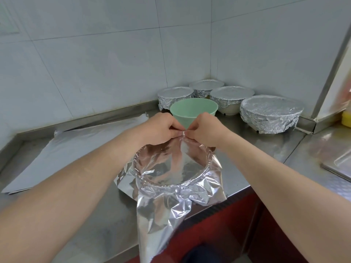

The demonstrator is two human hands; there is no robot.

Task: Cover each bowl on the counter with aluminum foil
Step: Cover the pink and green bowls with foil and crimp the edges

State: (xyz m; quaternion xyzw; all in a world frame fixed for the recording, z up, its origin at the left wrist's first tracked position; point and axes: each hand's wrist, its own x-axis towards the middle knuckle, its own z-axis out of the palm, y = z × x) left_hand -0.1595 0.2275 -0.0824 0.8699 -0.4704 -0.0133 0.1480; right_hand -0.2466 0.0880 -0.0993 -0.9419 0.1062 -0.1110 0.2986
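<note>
A bowl draped in a crinkled foil sheet (171, 173) stands near the steel counter's front edge; the foil's loose tail hangs over the edge. At the bowl's far rim my left hand (161, 128) and my right hand (204, 130) meet, both pinching the foil's far edge between fingertips. Just behind them sits an uncovered green bowl (193, 111). Several foil-covered bowls (269, 112) stand in the back corner. The bowl under the foil is hidden.
Flat foil sheets (76, 149) lie on the steel counter (256, 149) at the left. A tiled wall rises behind. A metal tray (340, 164) lies at the right, with a yellow object (346, 119) beyond it. Red cabinet fronts run below the counter edge.
</note>
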